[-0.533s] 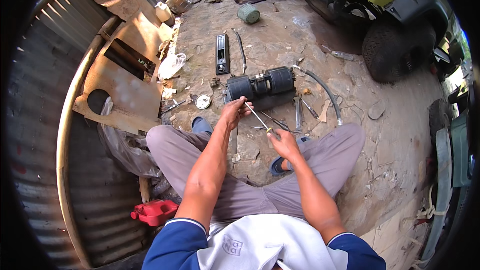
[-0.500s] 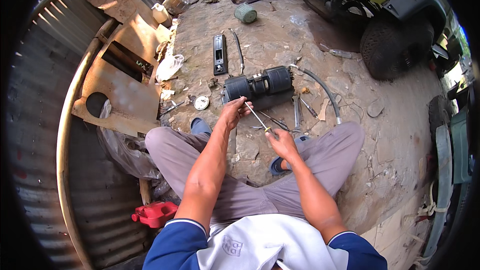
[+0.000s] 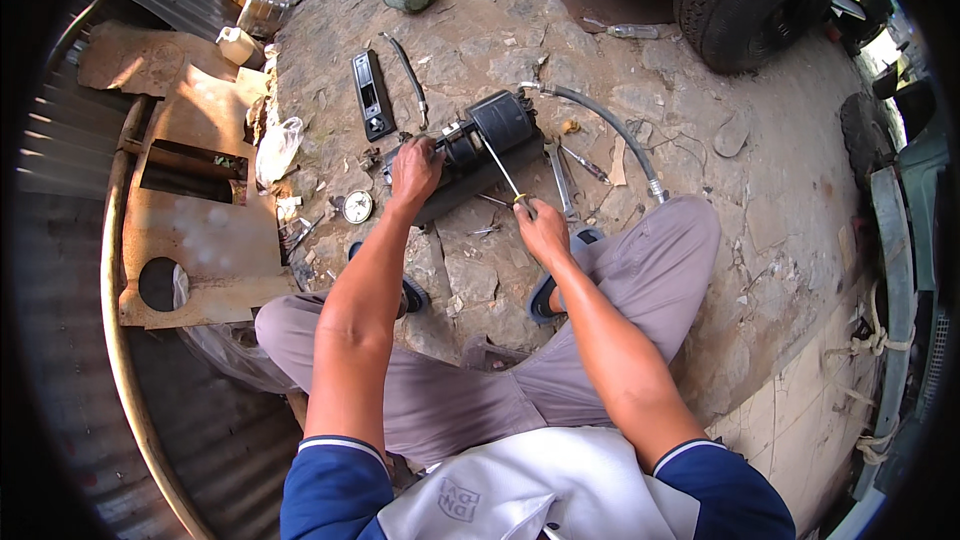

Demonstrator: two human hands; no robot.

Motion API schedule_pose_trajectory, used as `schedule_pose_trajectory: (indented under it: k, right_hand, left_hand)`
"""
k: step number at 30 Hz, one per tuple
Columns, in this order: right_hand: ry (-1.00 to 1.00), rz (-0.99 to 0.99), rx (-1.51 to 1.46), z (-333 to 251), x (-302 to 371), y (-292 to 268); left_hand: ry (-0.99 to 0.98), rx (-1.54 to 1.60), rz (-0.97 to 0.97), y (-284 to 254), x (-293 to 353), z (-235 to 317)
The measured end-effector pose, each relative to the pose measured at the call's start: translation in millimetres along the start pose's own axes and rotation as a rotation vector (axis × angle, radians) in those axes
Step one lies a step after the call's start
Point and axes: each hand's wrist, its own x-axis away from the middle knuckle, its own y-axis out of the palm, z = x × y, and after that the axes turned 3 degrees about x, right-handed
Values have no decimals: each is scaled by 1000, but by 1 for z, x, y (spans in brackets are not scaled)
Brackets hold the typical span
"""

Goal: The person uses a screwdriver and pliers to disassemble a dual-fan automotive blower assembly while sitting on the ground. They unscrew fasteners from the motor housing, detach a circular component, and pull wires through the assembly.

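Black cylindrical motor unit [image 3: 478, 145] lies on the cracked stone ground just above the middle of the frame, tilted so that its right end sits higher than its left.

At the far left of the frame a rusty cut metal sheet [image 3: 195, 230] with a round hole lies on the ground beside corrugated sheeting. Right of it, in the upper left, sit a crumpled white plastic bag [image 3: 277, 148] and a flat black rectangular part [image 3: 371, 94]; lower down a small round gauge [image 3: 356, 207] lies near the left forearm.

The left hand [image 3: 414, 170] rests on the left end of the motor unit, its fingers closed around that end, so this grip holds the unit itself. Just right of the middle, the right hand [image 3: 541, 230] is closed around the yellow handle of a long thin screwdriver [image 3: 500, 166], whose shaft slants up and left to the unit's body; the tip seems to touch it.

Right of the unit, a wrench [image 3: 560, 180] lies on the ground, and a grey hose [image 3: 608, 130] curves from the unit's upper right end down toward the person's right knee. A vehicle tyre [image 3: 755, 0] stands in the upper right.
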Motion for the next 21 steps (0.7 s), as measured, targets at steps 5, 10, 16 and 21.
schedule_pose_trajectory:
  k: [5, 10, 16, 21]
  right_hand:
    - [-8, -15, -62, -10, -10, 13]
    - [3, -45, -60, -6, -23, 16]
    - [21, -45, -79, -14, -24, 9]
    - [14, -81, -104, -17, -25, 4]
  left_hand:
    - [152, -99, 9, 17, -47, -19]
    - [87, -56, -136, 40, -73, -26]
    - [-56, 55, -220, 49, -78, -35]
    - [-77, 38, -231, 46, -80, -30]
